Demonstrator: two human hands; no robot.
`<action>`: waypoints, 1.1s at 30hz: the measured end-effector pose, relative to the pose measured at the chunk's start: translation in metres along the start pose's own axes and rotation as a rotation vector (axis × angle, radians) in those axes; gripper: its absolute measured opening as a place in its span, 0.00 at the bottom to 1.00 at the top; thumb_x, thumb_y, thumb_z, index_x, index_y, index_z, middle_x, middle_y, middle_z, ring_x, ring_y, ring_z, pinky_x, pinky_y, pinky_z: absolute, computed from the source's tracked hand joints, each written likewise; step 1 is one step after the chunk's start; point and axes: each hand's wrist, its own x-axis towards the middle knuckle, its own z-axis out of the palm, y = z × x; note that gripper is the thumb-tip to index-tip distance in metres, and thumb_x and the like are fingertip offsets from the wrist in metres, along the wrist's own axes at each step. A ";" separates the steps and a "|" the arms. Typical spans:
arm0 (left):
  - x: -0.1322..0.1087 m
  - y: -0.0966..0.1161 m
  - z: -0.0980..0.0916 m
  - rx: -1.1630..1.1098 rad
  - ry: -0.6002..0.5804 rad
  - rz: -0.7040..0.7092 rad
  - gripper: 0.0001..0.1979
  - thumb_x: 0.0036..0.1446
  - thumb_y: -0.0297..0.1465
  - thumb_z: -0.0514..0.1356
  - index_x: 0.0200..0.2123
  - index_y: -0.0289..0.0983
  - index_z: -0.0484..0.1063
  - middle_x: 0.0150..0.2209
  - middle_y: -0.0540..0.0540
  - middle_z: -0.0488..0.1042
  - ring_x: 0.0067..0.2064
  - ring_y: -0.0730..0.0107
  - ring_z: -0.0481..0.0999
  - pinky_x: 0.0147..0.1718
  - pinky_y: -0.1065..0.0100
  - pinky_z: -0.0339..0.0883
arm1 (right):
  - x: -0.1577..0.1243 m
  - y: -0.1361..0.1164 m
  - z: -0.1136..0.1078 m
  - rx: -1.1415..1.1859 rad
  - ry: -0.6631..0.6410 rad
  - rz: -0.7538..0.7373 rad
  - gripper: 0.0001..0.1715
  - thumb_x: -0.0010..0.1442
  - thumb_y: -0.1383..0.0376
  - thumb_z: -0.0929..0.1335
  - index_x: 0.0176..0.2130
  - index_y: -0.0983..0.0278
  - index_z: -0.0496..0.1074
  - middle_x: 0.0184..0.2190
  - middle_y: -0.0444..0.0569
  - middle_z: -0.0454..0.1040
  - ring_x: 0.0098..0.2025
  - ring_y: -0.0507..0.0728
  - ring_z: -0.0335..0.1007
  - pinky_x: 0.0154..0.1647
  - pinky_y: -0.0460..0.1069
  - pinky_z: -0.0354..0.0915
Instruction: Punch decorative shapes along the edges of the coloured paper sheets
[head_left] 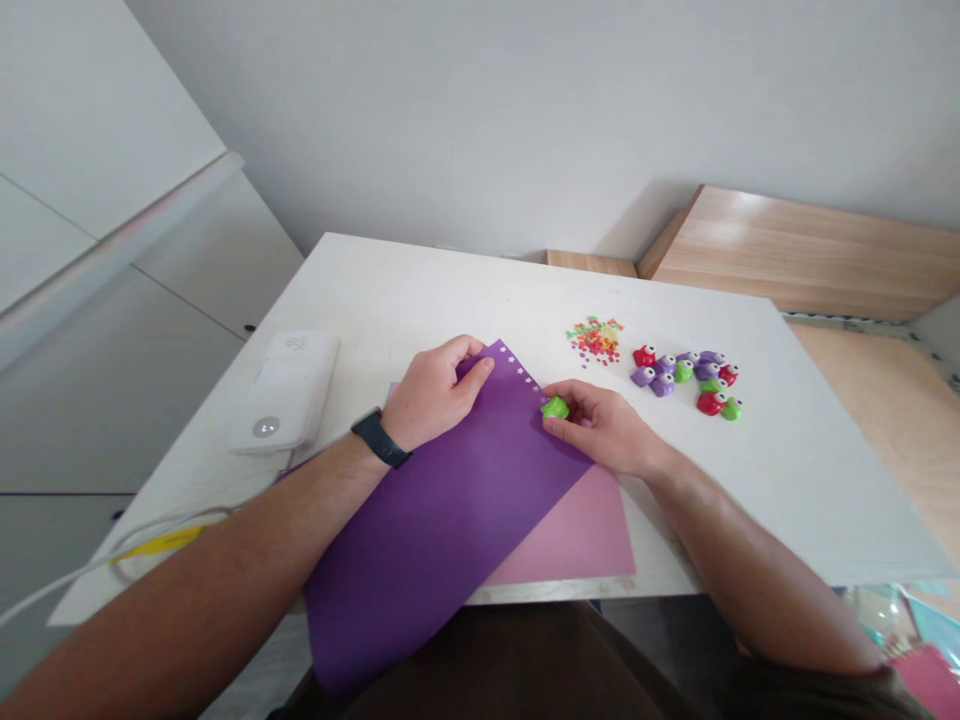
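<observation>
A large sheet of purple paper (pixel 472 500) slants across the table's front edge and droops toward my lap. My left hand (pixel 439 390) pinches its top corner between thumb and fingers. Several star-shaped holes (pixel 520 371) run along the upper right edge. On that same edge sits a small green craft punch (pixel 555 408), gripped by the thumb and fingers of my right hand (pixel 604 425). The punch's underside and the paper inside it are hidden. Beneath the purple sheet, part of a pink sheet (pixel 574 535) shows.
Small coloured paper cutouts (pixel 598 341) lie in a pile beyond my right hand. Right of them stand several red, purple and green punches (pixel 684 371). A white box-shaped device (pixel 289 390) and a cable with a yellow tag (pixel 161 543) are at the left of the white table (pixel 420 290).
</observation>
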 end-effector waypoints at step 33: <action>-0.001 0.002 -0.001 -0.005 0.035 0.012 0.16 0.70 0.46 0.57 0.45 0.41 0.75 0.41 0.48 0.82 0.36 0.64 0.76 0.40 0.63 0.66 | 0.000 0.000 0.000 0.195 0.017 -0.027 0.24 0.61 0.57 0.77 0.53 0.60 0.71 0.41 0.47 0.81 0.35 0.54 0.72 0.39 0.51 0.68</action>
